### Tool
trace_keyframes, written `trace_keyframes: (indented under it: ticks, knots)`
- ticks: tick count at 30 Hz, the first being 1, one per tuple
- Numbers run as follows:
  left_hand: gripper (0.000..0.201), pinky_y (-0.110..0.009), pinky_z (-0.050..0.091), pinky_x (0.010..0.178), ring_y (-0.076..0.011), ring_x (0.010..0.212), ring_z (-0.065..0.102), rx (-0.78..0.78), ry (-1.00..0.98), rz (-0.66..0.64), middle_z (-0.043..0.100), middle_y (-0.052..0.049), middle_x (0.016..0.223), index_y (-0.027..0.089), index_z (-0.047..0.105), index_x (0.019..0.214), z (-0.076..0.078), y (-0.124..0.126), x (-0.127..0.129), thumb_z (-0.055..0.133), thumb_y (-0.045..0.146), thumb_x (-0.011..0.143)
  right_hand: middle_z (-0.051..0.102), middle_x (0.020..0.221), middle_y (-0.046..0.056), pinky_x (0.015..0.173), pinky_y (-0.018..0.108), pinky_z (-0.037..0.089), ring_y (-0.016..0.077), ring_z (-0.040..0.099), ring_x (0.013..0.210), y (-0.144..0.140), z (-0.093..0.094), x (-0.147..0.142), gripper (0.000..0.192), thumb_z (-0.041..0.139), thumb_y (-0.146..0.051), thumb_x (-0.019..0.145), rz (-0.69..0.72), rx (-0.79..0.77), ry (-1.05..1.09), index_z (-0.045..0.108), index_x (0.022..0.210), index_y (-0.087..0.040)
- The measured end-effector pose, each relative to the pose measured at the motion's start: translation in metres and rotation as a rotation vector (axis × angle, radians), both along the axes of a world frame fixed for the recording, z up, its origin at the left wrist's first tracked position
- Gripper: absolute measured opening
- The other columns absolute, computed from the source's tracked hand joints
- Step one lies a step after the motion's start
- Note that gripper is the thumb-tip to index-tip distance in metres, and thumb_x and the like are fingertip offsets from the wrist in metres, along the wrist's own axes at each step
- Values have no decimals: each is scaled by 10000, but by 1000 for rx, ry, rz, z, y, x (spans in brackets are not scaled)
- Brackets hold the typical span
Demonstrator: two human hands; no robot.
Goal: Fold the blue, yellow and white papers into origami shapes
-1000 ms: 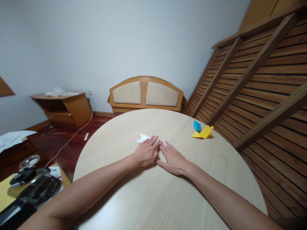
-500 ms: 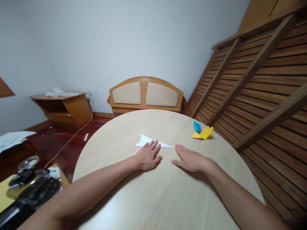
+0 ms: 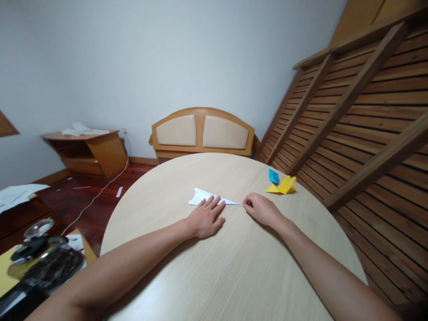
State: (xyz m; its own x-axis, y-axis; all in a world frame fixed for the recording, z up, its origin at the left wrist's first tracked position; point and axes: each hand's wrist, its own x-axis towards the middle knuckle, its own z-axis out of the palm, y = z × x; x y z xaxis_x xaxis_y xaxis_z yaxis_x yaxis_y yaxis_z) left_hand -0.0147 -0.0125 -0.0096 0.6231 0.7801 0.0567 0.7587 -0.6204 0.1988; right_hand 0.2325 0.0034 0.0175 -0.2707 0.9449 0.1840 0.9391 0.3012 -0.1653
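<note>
A folded sheet of white paper (image 3: pixel 199 195) lies on the round, pale wooden table (image 3: pixel 214 276), its narrow point toward the right. My left hand (image 3: pixel 206 217) rests flat on its near edge with the fingers spread, covering part of the fold. At the pointed tip, my right hand (image 3: pixel 262 208) has its thumb and fingers pinched together on the paper. Beyond that hand, toward the table's right edge, sit a yellow origami figure (image 3: pixel 284 185) and a smaller blue origami piece (image 3: pixel 273 175).
A wooden slatted frame (image 3: pixel 354 111) leans along the right side. Behind the table stands a headboard (image 3: pixel 200 109) with cream pads. To the left are a low cabinet (image 3: pixel 113 154), a white cable (image 3: pixel 95 196) on the floor and a glass teapot (image 3: pixel 50 263).
My right hand has gone from lying flat with its fingers out to pinching the paper's tip. My left hand stays pressed on the paper.
</note>
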Motion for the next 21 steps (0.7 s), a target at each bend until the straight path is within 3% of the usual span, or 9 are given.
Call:
trace_keyframes:
  ticks: [11,21]
  knots:
    - [637,-551,196,1195,-346,1507,151,-2,0,-5,189,-130,1633,185,289,1548,-1,0,0,284,530,1013,762,882,98,847,333,348,206,674,862,0,15,-10,218,538,-153,886,241,160,-389,745,818,-158]
    - [632,-561,200,1192,-355,1505,154,10,9,-5,205,-129,1630,180,299,1543,1,-1,1,297,517,1008,763,885,132,826,353,366,229,699,853,6,12,-20,257,497,-107,933,211,167,-515,747,879,-138]
